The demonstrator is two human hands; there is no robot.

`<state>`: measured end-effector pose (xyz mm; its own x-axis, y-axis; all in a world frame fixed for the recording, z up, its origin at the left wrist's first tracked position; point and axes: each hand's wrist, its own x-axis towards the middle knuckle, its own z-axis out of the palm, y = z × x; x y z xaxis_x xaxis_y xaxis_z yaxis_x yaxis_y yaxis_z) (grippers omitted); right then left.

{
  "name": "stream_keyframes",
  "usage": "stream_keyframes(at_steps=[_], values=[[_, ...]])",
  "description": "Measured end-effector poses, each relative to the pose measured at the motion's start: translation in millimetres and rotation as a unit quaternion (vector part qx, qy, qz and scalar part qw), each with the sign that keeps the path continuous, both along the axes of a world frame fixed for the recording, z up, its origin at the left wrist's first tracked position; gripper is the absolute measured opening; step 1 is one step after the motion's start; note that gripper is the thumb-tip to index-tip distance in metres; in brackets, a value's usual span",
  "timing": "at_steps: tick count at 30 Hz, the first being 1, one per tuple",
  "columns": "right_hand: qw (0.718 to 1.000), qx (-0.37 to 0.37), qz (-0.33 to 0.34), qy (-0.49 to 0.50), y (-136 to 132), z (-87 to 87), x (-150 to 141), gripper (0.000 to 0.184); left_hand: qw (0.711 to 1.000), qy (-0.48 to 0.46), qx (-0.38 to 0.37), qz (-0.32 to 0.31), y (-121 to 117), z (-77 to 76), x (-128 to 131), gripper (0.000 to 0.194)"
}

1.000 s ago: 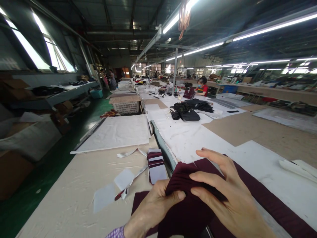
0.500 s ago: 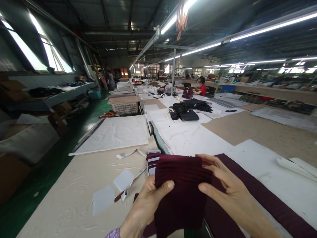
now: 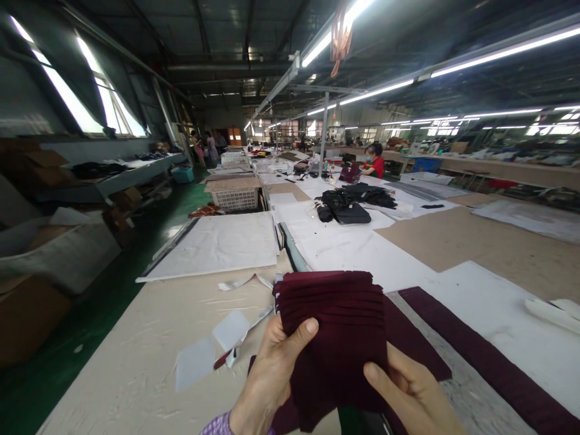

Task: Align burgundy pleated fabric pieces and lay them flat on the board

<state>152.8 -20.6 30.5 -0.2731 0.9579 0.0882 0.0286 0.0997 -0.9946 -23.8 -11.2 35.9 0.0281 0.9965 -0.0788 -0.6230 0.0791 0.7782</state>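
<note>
A stack of dark maroon fabric pieces (image 3: 338,338) is held up in front of me, its top edges fanned into stepped layers. My left hand (image 3: 276,368) grips the stack's left side, thumb across the front. On the lower right edge my right hand (image 3: 408,386) pinches the cloth, thumb in front and fingers behind. Beyond it, a maroon cloth panel (image 3: 419,338) and a long maroon strip (image 3: 480,350) lie on the table at the right. Pale paper squares (image 3: 194,362) and a small red-handled tool (image 3: 223,359), its kind unclear, are left of my left hand.
A white sheet (image 3: 217,244) covers part of the left table, with a plastic crate (image 3: 235,198) behind it. Black garments (image 3: 348,205) are piled farther along the right table. A person in red (image 3: 375,163) is beyond them. A gap separates the two tables.
My right hand has moved down from the stack's upper right corner to its lower right edge. The top layers now spread more visibly. The view has shifted slightly left.
</note>
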Motion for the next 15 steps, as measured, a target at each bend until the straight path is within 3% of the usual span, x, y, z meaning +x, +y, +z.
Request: stream_keyframes(at_steps=[2, 7, 11, 15], values=[[1.0, 0.017, -0.02, -0.008, 1.2, 1.2, -0.3, 0.036, 1.0, 0.0, 0.002, -0.016, -1.2, -1.0, 1.3, 0.012], [0.99, -0.027, -0.138, 0.0, -1.2, 3.8, -6.9, 0.029, 0.999, -0.024, 0.009, -0.037, -7.1, -2.1, 8.9, 0.016], [0.987, -0.028, -0.158, -0.027, -2.5, 1.1, -4.9, 0.03, 0.998, -0.013, 0.021, -0.051, -8.7, -0.6, 11.4, 0.021], [0.986, -0.029, -0.158, -0.039, -2.7, -1.8, 0.6, 0.032, 0.999, -0.044, -0.004, -0.02, -8.3, -1.5, 7.0, 0.026]])
